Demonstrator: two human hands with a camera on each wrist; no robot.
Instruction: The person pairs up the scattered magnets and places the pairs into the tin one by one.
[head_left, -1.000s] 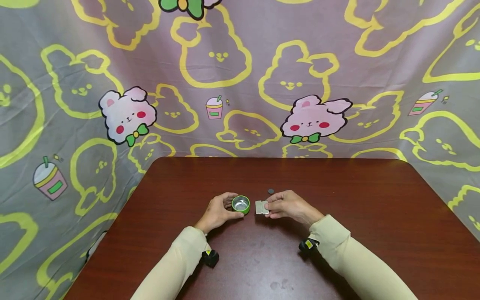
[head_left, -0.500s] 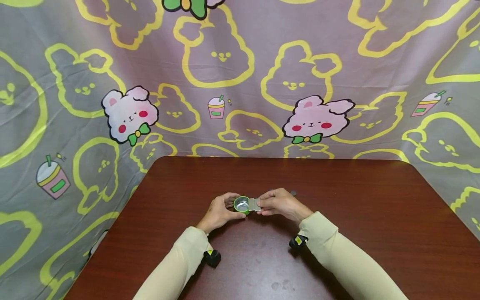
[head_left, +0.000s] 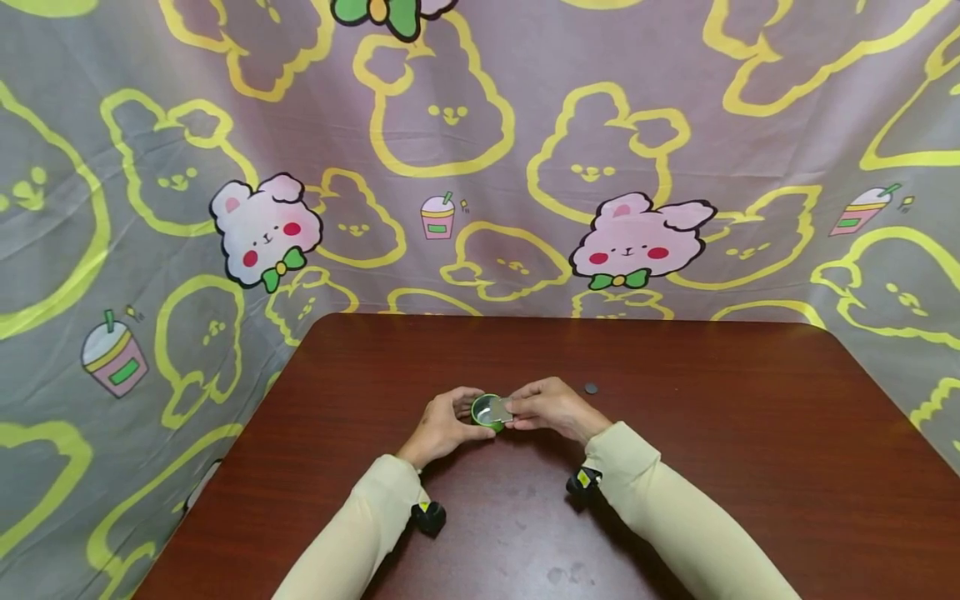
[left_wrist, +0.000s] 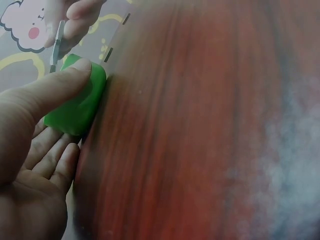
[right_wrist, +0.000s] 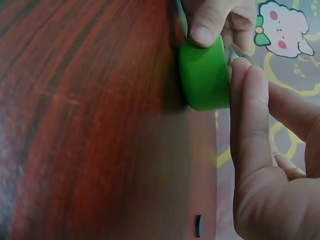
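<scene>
In the head view a small round green bowl with a shiny metal inside stands on the table. My left hand grips its left side, the thumb lying against the green wall in the left wrist view. My right hand pinches a flat silver metal plate that has two leaves like a hinge. Its left part overlaps the bowl's opening in the head view. Seen edge-on, the same plate looks thin in the left wrist view. Fingers cover the plate's right end.
On the brown wooden table a small dark disc lies beyond my right hand. Two dark discs, one of them this disc, show edge-on in the left wrist view. A patterned curtain rises behind the table.
My right hand has moved left with the metal plate, from beside the bowl to over its rim. A dark disc now shows that the hand hid before. The left hand keeps its grip.
</scene>
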